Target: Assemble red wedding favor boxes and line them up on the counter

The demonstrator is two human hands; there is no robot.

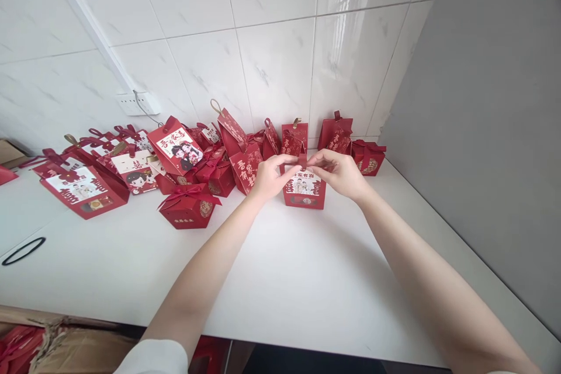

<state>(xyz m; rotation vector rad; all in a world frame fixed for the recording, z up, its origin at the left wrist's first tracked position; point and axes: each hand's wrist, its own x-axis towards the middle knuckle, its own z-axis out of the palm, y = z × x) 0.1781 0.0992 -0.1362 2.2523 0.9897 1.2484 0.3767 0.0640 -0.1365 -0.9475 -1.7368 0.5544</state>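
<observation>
A small red gift box (305,190) with a white printed panel stands upright on the white table. My left hand (272,176) pinches the box's top edge from the left, thumb and fingers together. From the right, my right hand (340,172) closes its thumb and fingers on the same top edge. Between the fingertips rises a short red ribbon loop (302,160); the fingers partly cover the box top. Just behind my hands is another red box (294,128) with a loop on top. Left of my left hand leans a red box with gold characters (245,166).
Many red gift boxes line the wall, including a bow-tied box (188,207) and a large box (85,187) at left. A bow-tied box (369,156) sits right. A black ring (24,251) lies far left, a socket (138,104) is on the wall, and a grey panel (482,99) bounds the right.
</observation>
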